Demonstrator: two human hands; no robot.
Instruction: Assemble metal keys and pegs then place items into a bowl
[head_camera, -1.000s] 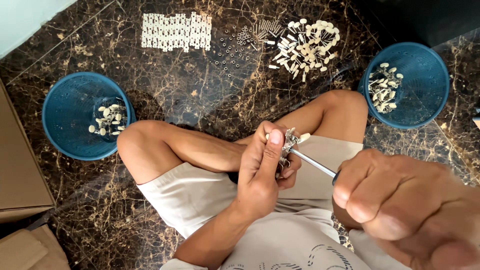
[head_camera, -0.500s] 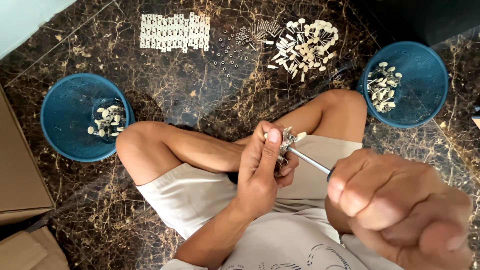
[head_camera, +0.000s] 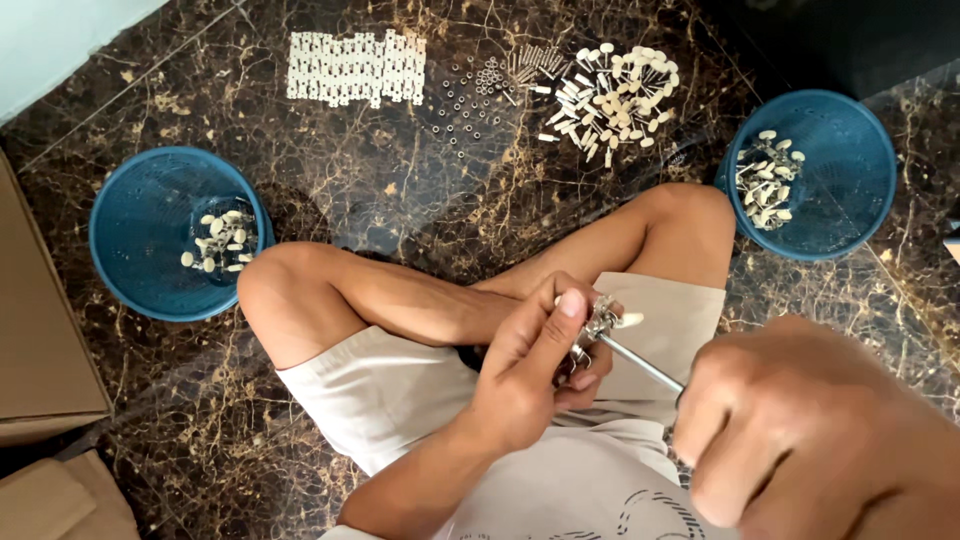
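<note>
head view: left hand (head_camera: 530, 375) half hides small metal part (head_camera: 600, 322).

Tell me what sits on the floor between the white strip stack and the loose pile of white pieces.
In the head view, small metal nuts and screws lie scattered between the white strip stack and the white pieces pile.

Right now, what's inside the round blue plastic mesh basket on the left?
The left blue mesh basket holds a small heap of cream-white little parts on its bottom. Whether anything lies under the heap cannot be seen, and the parts' exact shape is too small to tell.
</note>
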